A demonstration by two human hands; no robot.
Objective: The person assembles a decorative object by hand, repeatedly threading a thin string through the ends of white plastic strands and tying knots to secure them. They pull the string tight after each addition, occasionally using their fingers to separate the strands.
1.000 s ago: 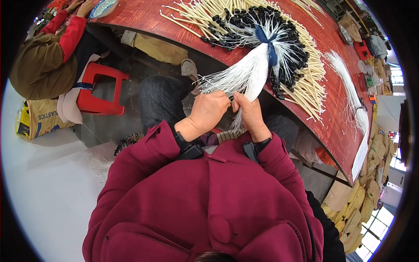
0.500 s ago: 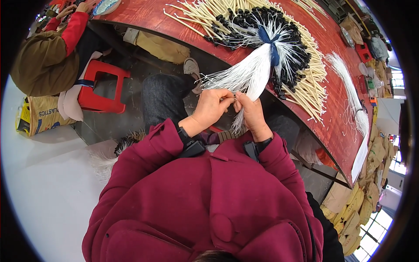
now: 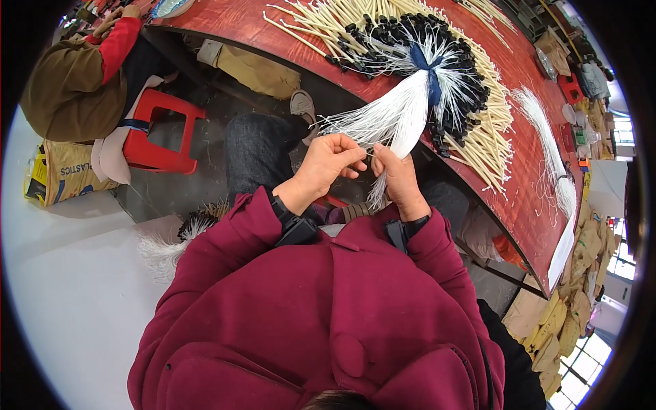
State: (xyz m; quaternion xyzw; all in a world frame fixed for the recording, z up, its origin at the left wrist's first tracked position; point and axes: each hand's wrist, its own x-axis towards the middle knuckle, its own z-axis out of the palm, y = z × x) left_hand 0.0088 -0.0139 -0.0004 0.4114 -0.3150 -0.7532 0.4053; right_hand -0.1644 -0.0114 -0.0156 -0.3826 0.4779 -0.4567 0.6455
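The right hand (image 3: pixel 402 183) gripped white strings (image 3: pixel 404 113), seemingly for steadiness; the left hand (image 3: pixel 322 167) pinched one. A blue tie (image 3: pixel 434 87) bunched them.

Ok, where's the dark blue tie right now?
In the head view, the dark blue tie is right of top centre, around the white strands, near the black stick ends.

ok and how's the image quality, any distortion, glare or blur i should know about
Head view: fisheye bends the front edge of the red table, and the corners go black; head view: the windows at lower right are blown out; head view: the left hand and right hand look fairly clear, but individual white strands are too fine to trace.
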